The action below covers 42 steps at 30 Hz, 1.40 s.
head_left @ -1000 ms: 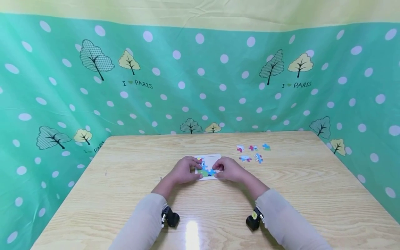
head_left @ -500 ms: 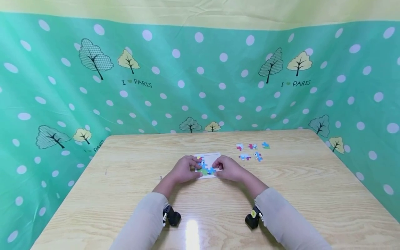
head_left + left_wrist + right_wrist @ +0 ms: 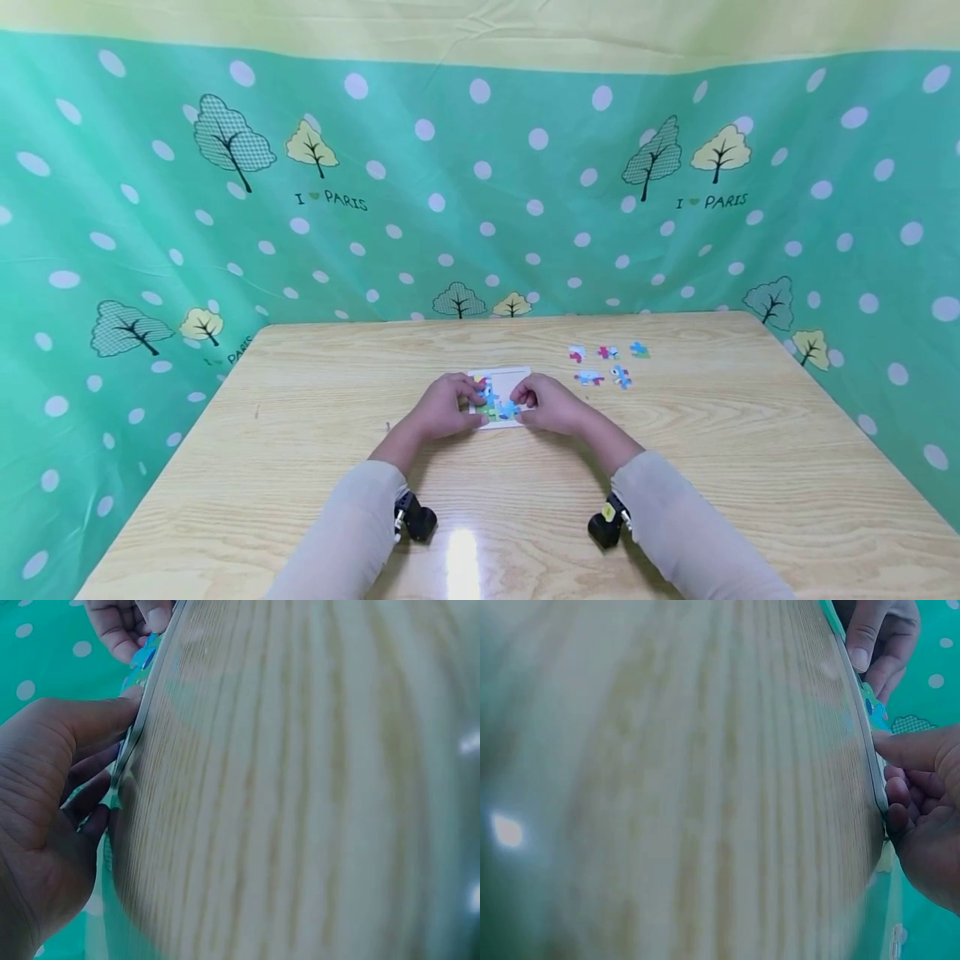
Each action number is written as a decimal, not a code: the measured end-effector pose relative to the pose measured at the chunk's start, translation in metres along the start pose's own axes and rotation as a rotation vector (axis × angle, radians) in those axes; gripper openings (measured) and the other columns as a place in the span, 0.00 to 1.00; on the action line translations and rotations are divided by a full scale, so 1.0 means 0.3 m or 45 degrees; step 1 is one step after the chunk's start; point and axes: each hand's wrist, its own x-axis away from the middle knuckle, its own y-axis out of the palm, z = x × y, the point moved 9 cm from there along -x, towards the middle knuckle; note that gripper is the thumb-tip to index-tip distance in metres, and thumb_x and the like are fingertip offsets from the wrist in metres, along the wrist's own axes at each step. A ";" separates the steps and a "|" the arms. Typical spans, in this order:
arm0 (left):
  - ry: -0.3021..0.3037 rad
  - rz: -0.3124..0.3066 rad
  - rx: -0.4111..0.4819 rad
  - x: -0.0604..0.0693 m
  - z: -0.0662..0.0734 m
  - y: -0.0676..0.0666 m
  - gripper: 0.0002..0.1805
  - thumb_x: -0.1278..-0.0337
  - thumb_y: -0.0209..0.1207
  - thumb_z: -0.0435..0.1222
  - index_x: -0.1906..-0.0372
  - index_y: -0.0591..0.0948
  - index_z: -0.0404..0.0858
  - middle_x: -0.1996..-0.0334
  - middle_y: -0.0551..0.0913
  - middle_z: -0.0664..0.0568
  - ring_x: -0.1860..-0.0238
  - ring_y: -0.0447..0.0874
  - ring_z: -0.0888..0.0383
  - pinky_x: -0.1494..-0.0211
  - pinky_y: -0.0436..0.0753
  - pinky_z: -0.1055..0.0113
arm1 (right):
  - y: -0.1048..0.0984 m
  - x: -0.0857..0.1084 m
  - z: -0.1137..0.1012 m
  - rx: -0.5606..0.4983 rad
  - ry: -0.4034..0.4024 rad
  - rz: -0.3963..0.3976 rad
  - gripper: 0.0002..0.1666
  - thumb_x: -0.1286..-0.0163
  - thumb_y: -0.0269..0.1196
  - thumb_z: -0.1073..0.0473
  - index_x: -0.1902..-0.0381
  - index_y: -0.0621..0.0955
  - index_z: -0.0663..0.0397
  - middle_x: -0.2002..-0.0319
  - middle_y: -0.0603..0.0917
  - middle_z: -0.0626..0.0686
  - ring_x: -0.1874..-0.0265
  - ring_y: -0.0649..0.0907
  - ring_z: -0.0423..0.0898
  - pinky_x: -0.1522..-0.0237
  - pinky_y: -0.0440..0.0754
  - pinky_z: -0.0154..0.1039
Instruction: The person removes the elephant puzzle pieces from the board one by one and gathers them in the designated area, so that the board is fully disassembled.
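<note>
In the head view a white puzzle board (image 3: 513, 381) lies mid-table, its left and lower parts filled with coloured pieces. My left hand (image 3: 446, 407) grips the board's left side, thumb at the near edge and fingers over the pieces. At the right side, my right hand (image 3: 553, 407) pinches a blue piece (image 3: 508, 409) at the lower part of the board, its other fingers curled. The left wrist view shows the left hand (image 3: 60, 772) with its thumb on the board's edge. In the right wrist view the right hand's (image 3: 930, 795) thumb touches the blue piece; its fingertips are partly hidden.
Several loose puzzle pieces (image 3: 589, 378) lie on the wooden table (image 3: 337, 500) to the right of the board, toward the back. A green polka-dot curtain (image 3: 480, 200) hangs behind and beside the table. Both wrists carry small black cameras (image 3: 420, 522).
The blue piece under my right fingers has shifted slightly against the green one beside it. Both hands stay in nearly the same place.
</note>
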 end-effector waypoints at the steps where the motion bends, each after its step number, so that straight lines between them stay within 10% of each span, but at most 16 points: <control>1: 0.001 -0.002 0.000 0.000 0.001 0.000 0.09 0.50 0.76 0.32 0.62 0.89 0.36 0.44 0.86 0.48 0.36 0.76 0.44 0.27 0.69 0.49 | -0.001 0.001 -0.001 -0.007 0.000 0.001 0.13 0.35 0.70 0.71 0.53 0.82 0.63 0.60 0.79 0.51 0.59 0.76 0.46 0.51 0.78 0.40; 42: -0.063 0.008 0.092 0.017 -0.024 -0.003 0.16 0.50 0.78 0.34 0.55 0.90 0.38 0.39 0.84 0.50 0.29 0.71 0.43 0.24 0.65 0.48 | -0.219 0.155 0.065 -0.433 -0.019 0.228 0.13 0.32 0.68 0.70 0.50 0.82 0.66 0.57 0.85 0.57 0.57 0.84 0.51 0.56 0.86 0.35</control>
